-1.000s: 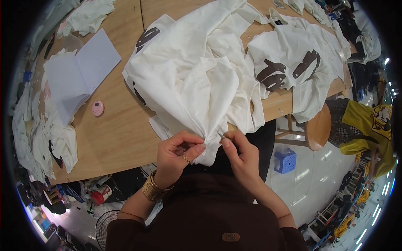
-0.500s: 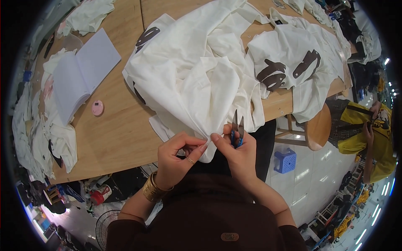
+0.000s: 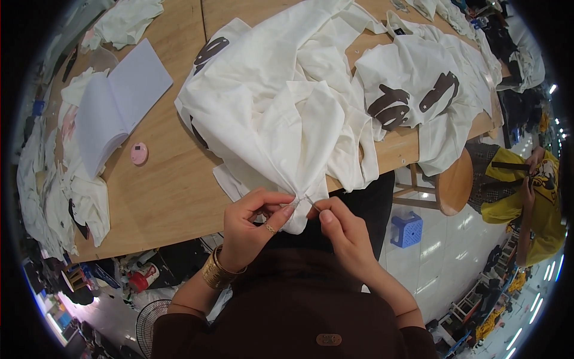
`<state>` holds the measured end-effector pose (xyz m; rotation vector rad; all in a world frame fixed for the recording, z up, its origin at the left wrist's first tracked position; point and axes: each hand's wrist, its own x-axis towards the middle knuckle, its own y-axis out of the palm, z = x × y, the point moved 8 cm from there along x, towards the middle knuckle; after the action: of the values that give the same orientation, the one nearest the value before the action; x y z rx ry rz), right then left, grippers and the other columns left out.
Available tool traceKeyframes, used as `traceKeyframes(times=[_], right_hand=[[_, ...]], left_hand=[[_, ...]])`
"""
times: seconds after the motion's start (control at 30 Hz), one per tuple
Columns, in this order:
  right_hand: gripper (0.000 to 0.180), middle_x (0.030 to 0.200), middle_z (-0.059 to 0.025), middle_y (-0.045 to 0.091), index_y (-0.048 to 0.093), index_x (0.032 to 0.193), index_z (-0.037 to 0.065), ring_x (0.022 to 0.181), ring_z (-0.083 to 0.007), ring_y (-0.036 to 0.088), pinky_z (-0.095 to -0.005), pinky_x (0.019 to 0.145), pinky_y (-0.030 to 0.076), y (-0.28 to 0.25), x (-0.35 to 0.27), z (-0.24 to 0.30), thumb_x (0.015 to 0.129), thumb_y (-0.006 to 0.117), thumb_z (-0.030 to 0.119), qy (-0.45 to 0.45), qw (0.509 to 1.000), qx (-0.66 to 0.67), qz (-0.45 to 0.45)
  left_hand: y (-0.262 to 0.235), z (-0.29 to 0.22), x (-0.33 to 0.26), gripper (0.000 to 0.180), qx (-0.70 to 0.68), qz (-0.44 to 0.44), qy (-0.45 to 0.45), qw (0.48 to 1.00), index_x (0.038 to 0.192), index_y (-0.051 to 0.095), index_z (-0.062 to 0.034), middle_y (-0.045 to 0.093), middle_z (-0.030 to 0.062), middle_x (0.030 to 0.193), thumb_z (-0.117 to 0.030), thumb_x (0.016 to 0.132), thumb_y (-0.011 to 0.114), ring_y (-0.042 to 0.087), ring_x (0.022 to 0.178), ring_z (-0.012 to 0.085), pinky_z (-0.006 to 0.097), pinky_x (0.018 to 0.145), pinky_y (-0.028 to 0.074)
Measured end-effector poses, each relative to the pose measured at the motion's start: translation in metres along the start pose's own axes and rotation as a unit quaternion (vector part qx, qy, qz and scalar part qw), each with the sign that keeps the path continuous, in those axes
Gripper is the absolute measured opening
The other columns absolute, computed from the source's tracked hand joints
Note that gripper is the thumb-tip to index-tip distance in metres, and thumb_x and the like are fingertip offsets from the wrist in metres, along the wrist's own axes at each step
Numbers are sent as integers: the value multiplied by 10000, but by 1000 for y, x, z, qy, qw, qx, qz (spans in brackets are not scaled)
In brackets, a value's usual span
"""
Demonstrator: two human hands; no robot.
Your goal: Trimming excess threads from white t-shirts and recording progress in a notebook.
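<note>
A white garment (image 3: 263,102) with dark brown printed patches lies bunched over the table edge, its near end gathered to a point. My left hand (image 3: 254,224) pinches that gathered cloth between thumb and fingers. Beside it, my right hand (image 3: 344,230) is closed round the scissors (image 3: 313,204); only their thin blades show, pointing left at the pinched cloth, and the handles are hidden in my palm. Whether the blade tips touch the cloth is too small to tell. Another white garment (image 3: 442,54) with brown prints lies to the right.
An open notebook (image 3: 140,84) and a round pink gadget (image 3: 139,154) sit on the wooden table (image 3: 158,209) at left, near piled white garments (image 3: 89,203). Right of me stand a wooden stool (image 3: 454,182), a blue plastic stool (image 3: 408,230) and a person in yellow (image 3: 508,200).
The scissors, earlier pointing up from my right hand, now lie turned toward the pinched cloth. My right hand has shifted slightly down and off the fabric. My left hand keeps its pinch.
</note>
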<state>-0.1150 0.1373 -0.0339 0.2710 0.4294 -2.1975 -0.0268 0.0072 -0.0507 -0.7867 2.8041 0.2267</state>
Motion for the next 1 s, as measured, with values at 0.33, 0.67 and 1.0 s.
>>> traceKeyframes(times=[0.33,0.67,1.0], right_hand=[[261,560,-76,420,542,952,41,479,-146,400,-287,498,347,11,-5,-8,979,396,255,51,997,13,60],[236,553,-78,419,544,944,49,470,-154,402,-296,490,347,11,-3,-7,972,405,237,59,997,-4,52],[223,600,-100,526,546,929,42,505,-205,512,-299,502,392,7,-2,-7,914,530,264,15,999,-48,-4]], left_hand=[[2,-11,-1,145,64,-8,71,995,921,656,-3,571,21,735,3,777,664,553,643,62,188,590,438],[4,-23,-5,150,156,-30,141,977,894,666,-14,547,27,678,24,750,675,511,570,76,205,530,417],[10,-34,-9,160,232,-52,227,944,877,665,-19,537,38,656,38,728,682,498,526,106,220,477,406]])
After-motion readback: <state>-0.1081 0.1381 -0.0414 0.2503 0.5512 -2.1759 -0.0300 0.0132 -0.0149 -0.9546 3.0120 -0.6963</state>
